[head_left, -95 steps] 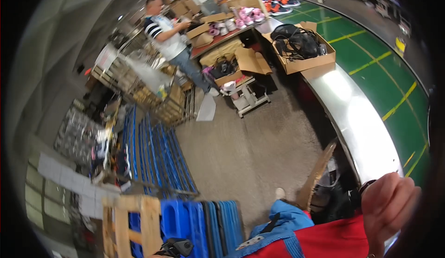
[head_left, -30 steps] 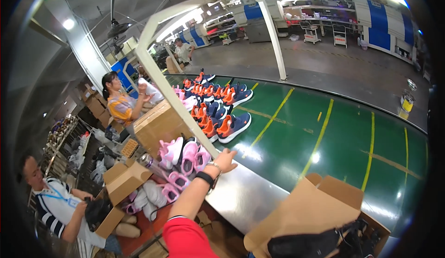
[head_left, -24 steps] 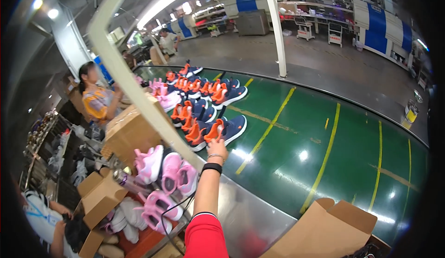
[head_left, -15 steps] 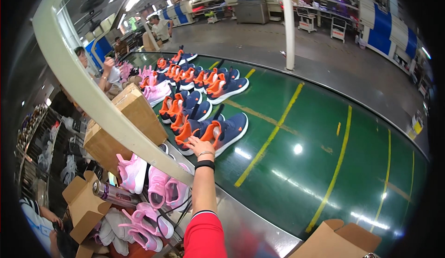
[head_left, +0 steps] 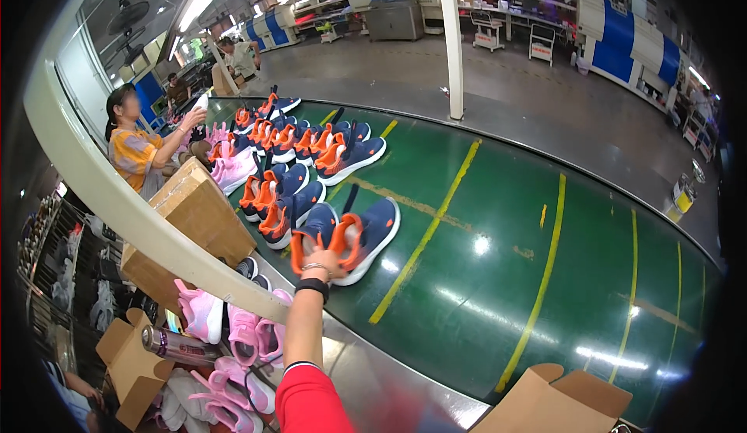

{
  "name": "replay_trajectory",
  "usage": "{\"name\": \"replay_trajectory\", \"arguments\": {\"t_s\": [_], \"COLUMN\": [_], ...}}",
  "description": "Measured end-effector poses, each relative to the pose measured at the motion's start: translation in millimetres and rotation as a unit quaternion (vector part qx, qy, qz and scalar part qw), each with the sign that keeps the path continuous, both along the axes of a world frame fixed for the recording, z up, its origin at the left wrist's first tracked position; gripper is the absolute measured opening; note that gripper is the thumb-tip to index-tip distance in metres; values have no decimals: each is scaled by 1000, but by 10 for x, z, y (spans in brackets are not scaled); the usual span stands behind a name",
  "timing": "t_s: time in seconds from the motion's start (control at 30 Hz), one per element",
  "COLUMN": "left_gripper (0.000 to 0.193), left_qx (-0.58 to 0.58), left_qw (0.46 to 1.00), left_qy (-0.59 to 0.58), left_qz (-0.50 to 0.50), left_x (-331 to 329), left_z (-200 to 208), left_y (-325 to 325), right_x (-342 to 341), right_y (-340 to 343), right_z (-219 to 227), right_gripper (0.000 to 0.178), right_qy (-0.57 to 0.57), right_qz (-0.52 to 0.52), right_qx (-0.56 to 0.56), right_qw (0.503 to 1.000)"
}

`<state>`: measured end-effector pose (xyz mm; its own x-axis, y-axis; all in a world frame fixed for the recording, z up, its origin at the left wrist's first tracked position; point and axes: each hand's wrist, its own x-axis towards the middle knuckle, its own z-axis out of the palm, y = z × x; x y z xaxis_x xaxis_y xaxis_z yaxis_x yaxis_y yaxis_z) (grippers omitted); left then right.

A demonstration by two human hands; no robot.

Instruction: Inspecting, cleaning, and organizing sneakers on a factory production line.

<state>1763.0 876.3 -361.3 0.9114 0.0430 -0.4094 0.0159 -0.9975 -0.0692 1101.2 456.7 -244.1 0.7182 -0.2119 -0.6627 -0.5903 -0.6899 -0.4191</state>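
Observation:
My left hand (head_left: 323, 262) is closed on the orange heel collars of a pair of sneakers, its fingertips partly hidden inside them. The right navy sneaker (head_left: 375, 234) has a white sole and tilts on the green table surface; the left navy sneaker (head_left: 319, 223) stands against it. Beyond them, more navy-and-orange sneakers (head_left: 342, 157) stand in rows. A dark band and a thin bracelet circle my left wrist. My right hand is not in view.
A cream post (head_left: 167, 231) crosses the left side before a cardboard box (head_left: 198, 211). Pink sneakers (head_left: 243, 332), a metal flask (head_left: 175, 345) and an open carton (head_left: 128, 363) lie nearer. Another carton (head_left: 545, 406) stands lower right. A co-worker (head_left: 132, 149) is at far left.
My left hand has closed on the heels of the nearest sneaker pair and drawn it toward me, away from its row. The view has shifted rightward, and a co-worker shows more fully.

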Motion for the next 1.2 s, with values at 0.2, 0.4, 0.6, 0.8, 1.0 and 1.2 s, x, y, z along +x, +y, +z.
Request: {"name": "replay_trajectory", "arguments": {"t_s": [0.2,0.4,0.6,0.8,1.0,1.2], "left_gripper": [49,52,63,57,65,35], "left_qx": [-220,-272,-447,-530,-457,-457], "left_qw": [957,934,828,828,842,855], "left_qy": [-138,-96,-191,-144,-184,-108], "left_qz": [-132,-211,-280,-112,-219,-220], "left_x": [-843,-1712,-2114,-2001,-1999,-1970], "left_z": [-473,-240,-26,-92,-70,-495], "left_y": [-1254,-2061,-1980,-1508,-1413,-1600], "right_x": [478,1046,2229,3668,4051,3811], "right_y": [47,264,190,279,587,454], "right_z": [421,939,849,-392,-1239,-1436], "right_gripper": [20,19,18,35,48,31], "right_qy": [-19,-17,-280,-382,-241,-308], "right_qz": [36,43,113,167,162,87], "right_qx": [48,81,-70,-83,-87,-133], "right_qw": [998,996,951,905,953,938]}}
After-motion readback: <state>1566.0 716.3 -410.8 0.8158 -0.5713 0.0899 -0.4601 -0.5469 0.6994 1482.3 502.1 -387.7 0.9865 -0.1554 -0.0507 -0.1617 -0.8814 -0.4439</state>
